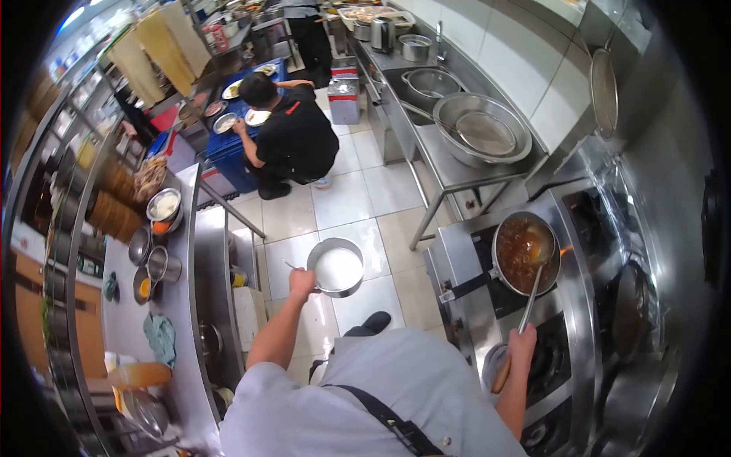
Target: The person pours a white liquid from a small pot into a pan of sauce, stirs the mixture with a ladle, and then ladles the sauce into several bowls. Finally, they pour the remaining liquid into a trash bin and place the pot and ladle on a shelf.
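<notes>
My left hand point(302, 282) is closed round the handle at the side of a round metal pot point(324, 251). White contents point(339, 270) fill the lower part of this pot, which I hold over the tiled floor. On my right, my right hand point(522, 346) grips a long ladle point(532, 299) with a wooden handle end. The ladle's bowl dips into a wok point(496, 263) on the stove. Reddish-brown liquid point(519, 244) with bits in it fills the wok, and a flame point(566, 250) shows beside its rim.
Ahead, a person in black point(293, 137) crouches at a blue table holding plates. A steel counter point(186, 305) with bowls and a green cloth point(158, 339) runs along my left. On the right a steel bench carries a wide basin point(521, 145) with a strainer point(487, 133) inside.
</notes>
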